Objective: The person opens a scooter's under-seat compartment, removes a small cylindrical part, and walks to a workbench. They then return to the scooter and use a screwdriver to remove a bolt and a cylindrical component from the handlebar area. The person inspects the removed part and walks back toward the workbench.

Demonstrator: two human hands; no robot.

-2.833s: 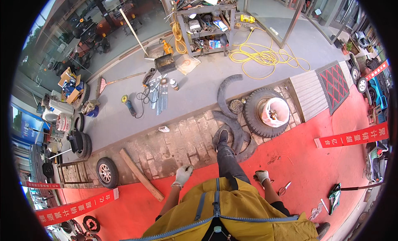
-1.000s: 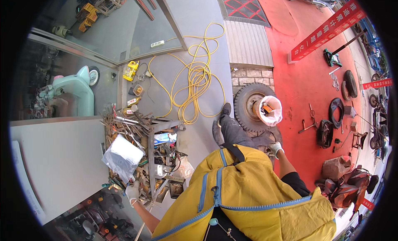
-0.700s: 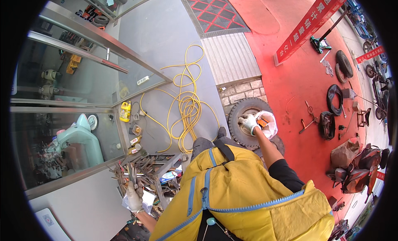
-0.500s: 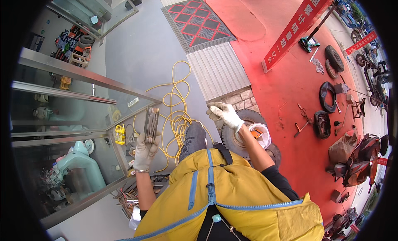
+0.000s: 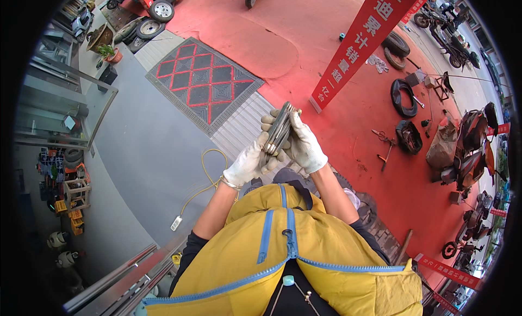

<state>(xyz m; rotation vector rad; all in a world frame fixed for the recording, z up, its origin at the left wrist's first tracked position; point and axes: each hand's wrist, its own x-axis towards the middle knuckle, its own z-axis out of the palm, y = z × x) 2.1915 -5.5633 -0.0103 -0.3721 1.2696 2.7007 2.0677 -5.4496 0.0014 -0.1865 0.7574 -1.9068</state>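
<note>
My gloved left hand (image 5: 247, 162) and gloved right hand (image 5: 304, 144) are together at chest height, fingers wrapped round a dark metal bundle, apparently a folding tool set (image 5: 278, 131) with several slim blades or keys, held tilted upward. My yellow jacket (image 5: 250, 240) with blue zips is below them. Beyond the hands lie a ribbed metal ramp (image 5: 232, 132) and a black and red diamond mat (image 5: 203, 79).
Glass doors (image 5: 49, 109) stand left beside the grey floor (image 5: 130, 153) with a yellow cable (image 5: 206, 188). A tall red banner (image 5: 364, 33) stands ahead. On the red carpet (image 5: 348, 202) are an inner tube (image 5: 404, 110), tools (image 5: 383, 158) and parked scooters (image 5: 470, 142).
My left hand has lifted the tool from the cluttered cart. Both hands have since come together round it. The view has turned away from the cart toward the mat and banner.
</note>
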